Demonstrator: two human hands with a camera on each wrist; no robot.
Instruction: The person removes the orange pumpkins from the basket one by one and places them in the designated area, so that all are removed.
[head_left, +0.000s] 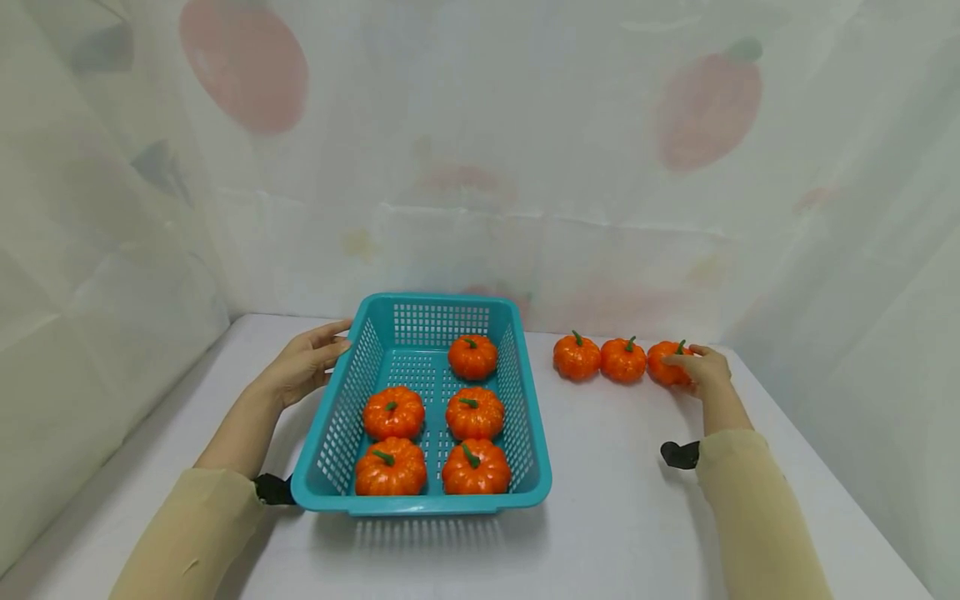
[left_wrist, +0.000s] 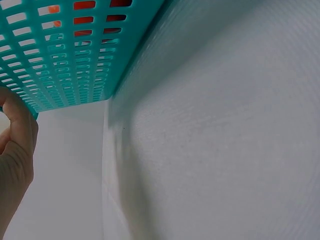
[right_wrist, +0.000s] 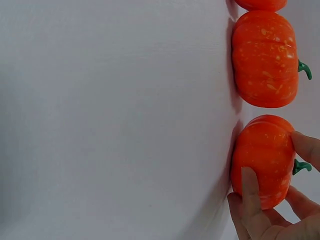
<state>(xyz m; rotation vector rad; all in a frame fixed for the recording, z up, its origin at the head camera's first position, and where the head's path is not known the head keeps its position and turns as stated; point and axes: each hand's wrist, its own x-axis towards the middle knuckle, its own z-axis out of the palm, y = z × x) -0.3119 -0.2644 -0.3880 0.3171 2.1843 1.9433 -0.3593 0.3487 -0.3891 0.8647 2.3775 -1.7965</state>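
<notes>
Five small orange pumpkins sit inside the teal perforated basket [head_left: 525,467] on the white table [head_left: 615,517]: one at the far end [head_left: 472,357], two in the middle row [head_left: 393,412] [head_left: 475,413], two in the near row [head_left: 390,468] [head_left: 476,467], all stem up. Three more pumpkins stand in a row on the table to the right of the basket, close side by side: left one [head_left: 576,356], middle one [head_left: 623,360], and the rightmost pumpkin [head_left: 666,364]. Right hand [head_left: 703,367] grips that rightmost pumpkin, thumb and fingers curled round it, as the right wrist view confirms [right_wrist: 263,160]; the pumpkin rests on the table. Left hand [head_left: 306,360] lies against the basket's left wall near its far corner, fingers straight and relaxed, touching the rim, holding nothing. Total count: eight pumpkins, one basket. Pale sleeves cover both forearms.
</notes>
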